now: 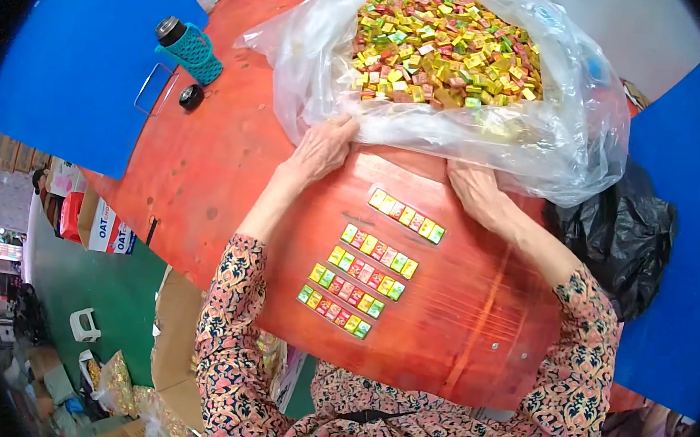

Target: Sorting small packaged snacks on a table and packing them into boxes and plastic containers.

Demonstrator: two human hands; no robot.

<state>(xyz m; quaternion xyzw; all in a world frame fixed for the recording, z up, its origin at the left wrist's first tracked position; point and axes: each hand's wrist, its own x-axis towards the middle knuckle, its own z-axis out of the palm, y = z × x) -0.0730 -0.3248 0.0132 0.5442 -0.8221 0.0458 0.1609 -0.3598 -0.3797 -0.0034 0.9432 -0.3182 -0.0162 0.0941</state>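
Plastic bag [457, 136] edge under both hands' grip [320, 148] [473, 192]; five candy rows [366, 274] nearby.

You wear a long-sleeved top in a dense floral print: salmon-pink and orange blossoms with pale leaves scattered on a dark, near-black ground. The same pattern covers both sleeves and your chest. Each sleeve ends partway up the forearm, leaving your left hand [320, 148] and right hand [476, 189] bare. A dark strap or band crosses the fabric at your chest.
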